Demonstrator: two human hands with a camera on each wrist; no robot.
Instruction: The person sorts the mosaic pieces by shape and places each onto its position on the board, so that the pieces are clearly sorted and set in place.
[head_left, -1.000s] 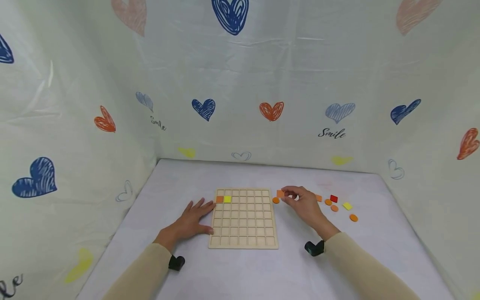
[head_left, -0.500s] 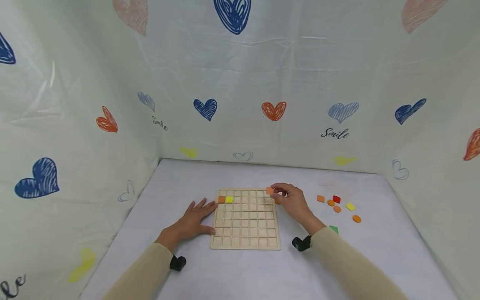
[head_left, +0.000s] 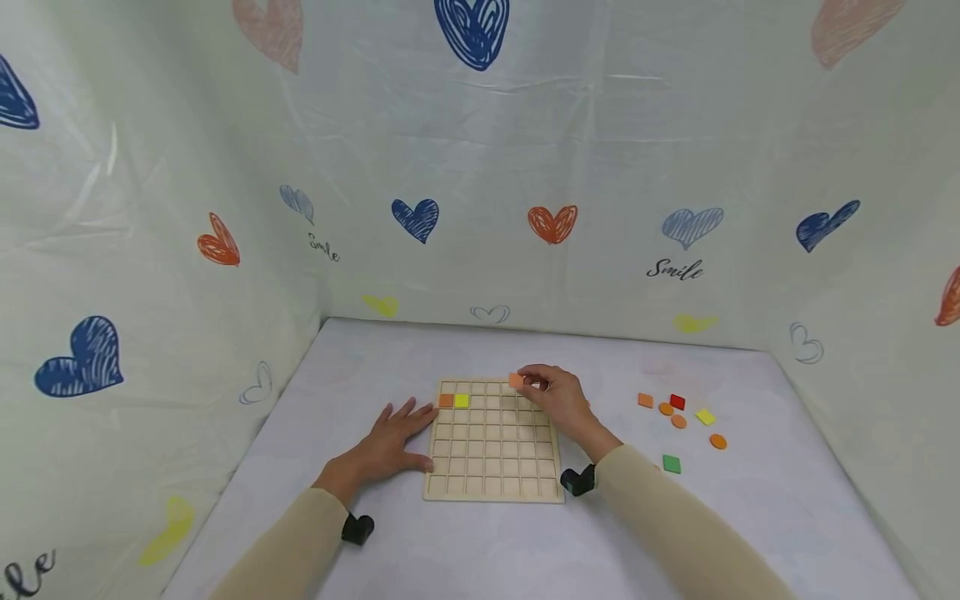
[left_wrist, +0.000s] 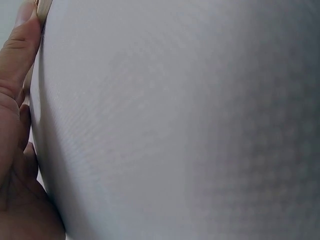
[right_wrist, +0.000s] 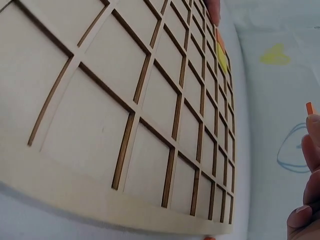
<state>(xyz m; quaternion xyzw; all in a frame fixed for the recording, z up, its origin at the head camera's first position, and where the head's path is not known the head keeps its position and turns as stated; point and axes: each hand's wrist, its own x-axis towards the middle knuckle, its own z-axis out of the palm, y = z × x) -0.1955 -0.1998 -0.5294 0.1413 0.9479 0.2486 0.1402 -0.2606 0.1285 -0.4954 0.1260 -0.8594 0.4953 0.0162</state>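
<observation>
A wooden grid board (head_left: pixel 493 502) lies on the white table. Along its left edge rests my left hand (head_left: pixel 384 446), fingers spread, with fingertips and thumb touching the frame. Over the board's far edge, my right hand (head_left: pixel 561 403) pinches a small orange square tile (head_left: pixel 516 381) between thumb and fingers; the right wrist view shows the tile's edge (right_wrist: pixel 309 108) raised off the board. Side by side in the second row from the far edge, at the left, sit an orange square tile (head_left: pixel 447 401) and a yellow square tile (head_left: pixel 462 401).
Right of the board lie loose pieces: an orange square (head_left: pixel 646 401), a red square (head_left: pixel 677 402), a yellow square (head_left: pixel 705 417), a green square (head_left: pixel 671 464) and several orange discs (head_left: pixel 717 442). A heart-printed curtain (head_left: pixel 480 267) stands behind the table.
My right hand has carried the orange square tile leftward, from beside the board's far right corner to over its far edge. The left hand stays at the board's left edge.
</observation>
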